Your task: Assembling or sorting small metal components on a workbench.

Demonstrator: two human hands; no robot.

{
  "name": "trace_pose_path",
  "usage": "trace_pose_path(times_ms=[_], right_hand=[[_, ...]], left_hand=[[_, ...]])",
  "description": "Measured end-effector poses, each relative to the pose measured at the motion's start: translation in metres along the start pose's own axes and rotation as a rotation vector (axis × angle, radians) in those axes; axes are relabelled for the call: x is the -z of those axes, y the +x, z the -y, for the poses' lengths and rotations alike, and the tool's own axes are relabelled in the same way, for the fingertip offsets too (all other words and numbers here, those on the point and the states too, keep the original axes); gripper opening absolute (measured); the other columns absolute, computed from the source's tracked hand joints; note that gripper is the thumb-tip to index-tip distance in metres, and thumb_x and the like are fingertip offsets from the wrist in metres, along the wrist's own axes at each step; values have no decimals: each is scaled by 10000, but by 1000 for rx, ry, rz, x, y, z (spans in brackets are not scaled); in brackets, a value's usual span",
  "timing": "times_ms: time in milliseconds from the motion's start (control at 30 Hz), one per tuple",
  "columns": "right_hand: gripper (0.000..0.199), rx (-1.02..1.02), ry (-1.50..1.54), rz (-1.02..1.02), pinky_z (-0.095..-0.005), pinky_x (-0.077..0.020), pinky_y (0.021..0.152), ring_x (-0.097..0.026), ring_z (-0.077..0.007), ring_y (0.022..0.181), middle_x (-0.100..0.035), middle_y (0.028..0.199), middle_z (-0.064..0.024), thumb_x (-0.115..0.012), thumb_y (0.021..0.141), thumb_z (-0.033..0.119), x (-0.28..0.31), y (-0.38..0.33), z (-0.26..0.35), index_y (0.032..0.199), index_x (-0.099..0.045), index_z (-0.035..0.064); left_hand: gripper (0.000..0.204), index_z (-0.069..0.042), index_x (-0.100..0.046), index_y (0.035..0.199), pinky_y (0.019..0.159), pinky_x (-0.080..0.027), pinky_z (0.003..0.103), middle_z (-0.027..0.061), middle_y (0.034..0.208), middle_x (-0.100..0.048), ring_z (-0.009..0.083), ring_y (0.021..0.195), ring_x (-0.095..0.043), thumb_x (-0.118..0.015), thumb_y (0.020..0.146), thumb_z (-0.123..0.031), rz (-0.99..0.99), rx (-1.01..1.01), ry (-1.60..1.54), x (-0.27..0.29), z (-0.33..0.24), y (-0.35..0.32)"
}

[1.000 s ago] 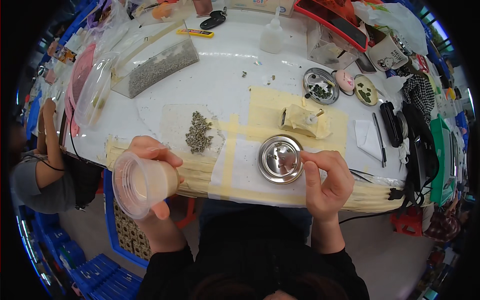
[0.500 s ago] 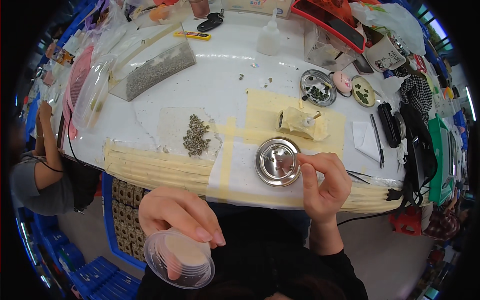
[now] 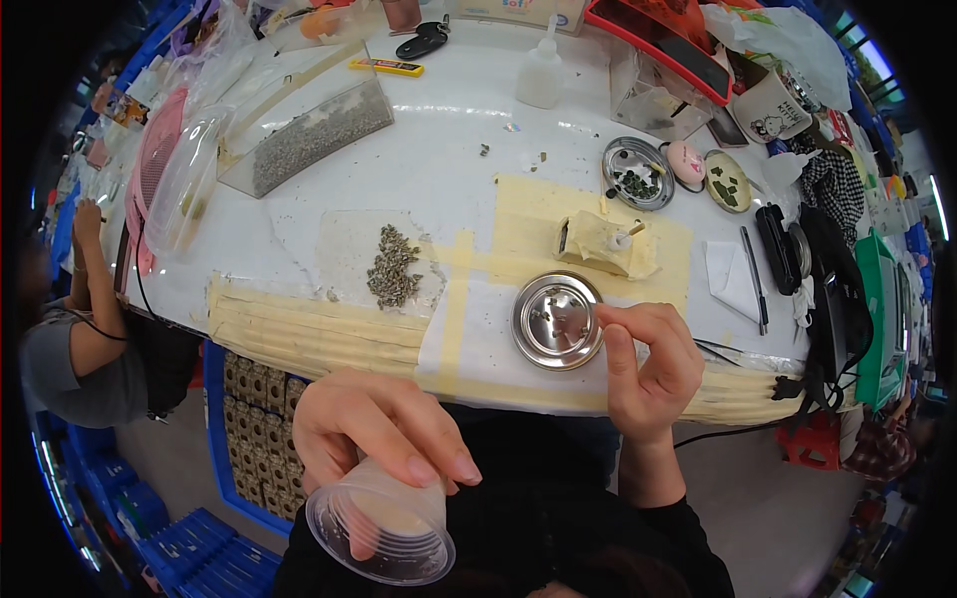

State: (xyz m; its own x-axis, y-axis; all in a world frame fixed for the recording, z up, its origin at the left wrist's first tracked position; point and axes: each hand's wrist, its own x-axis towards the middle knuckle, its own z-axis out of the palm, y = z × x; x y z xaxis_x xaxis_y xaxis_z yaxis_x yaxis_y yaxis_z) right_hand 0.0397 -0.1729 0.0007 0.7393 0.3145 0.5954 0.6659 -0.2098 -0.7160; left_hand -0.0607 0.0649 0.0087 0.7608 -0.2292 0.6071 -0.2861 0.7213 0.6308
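My left hand (image 3: 384,424) is closed around a clear plastic cup (image 3: 384,533), tilted with its ribbed wall and wide mouth toward the lower edge. Something pale and a few tiny specks show inside the cup. At the rim of a round shiny steel dish (image 3: 530,349), my right hand (image 3: 653,364) has its index finger and thumb close together; anything between them is too small to make out. Several small bits lie in the dish. Left of it, a heap of small grey-green pieces (image 3: 395,267) rests on a clear sheet.
Behind the dish stands a block wrapped in yellow tape (image 3: 598,244). A clear bin of grey granules (image 3: 324,140) sits at the far left, a white squeeze bottle (image 3: 539,78) at the back. To the right are a pen (image 3: 754,274) and black case (image 3: 776,249). Another person (image 3: 85,349) works at left.
My left hand has moved a little to the right with the cup, which is now tipped slightly differently. My right hand stays beside the steel dish.
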Motion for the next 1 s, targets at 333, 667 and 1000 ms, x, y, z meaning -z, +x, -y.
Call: trace_pose_path(times_ms=[333, 667, 1000], right_hand=[[112, -3, -28, -13, -260, -502, 632, -656, -184, 699, -697, 818, -109, -699, 842, -48, -1, -1, 1, 949, -726, -34], [122, -41, -34, -34, -271, -499, 635, -648, -193, 702, -682, 805, -106, -697, 840, -53, -3, -2, 3, 953, -735, -29], [131, -52, -25, -65, -267, -497, 640, -648, -194, 707, -680, 803, -106, -694, 836, -58, -3, -4, 2, 957, -735, -29]], left_hand=[[614, 97, -614, 1195, 857, -570, 387, 284, 1169, -625, 351, 997, -686, -875, 770, -262, -124, -72, 117, -26, 18, 36], [202, -26, -636, 1055, 807, -617, 499, 357, 1117, -599, 505, 970, -662, -735, 892, -91, -62, -267, 252, -44, 22, 75], [214, 26, -595, 1049, 585, -622, 361, 341, 1093, -577, 287, 629, -629, -707, 898, -76, -392, -618, 309, -88, 45, 118]])
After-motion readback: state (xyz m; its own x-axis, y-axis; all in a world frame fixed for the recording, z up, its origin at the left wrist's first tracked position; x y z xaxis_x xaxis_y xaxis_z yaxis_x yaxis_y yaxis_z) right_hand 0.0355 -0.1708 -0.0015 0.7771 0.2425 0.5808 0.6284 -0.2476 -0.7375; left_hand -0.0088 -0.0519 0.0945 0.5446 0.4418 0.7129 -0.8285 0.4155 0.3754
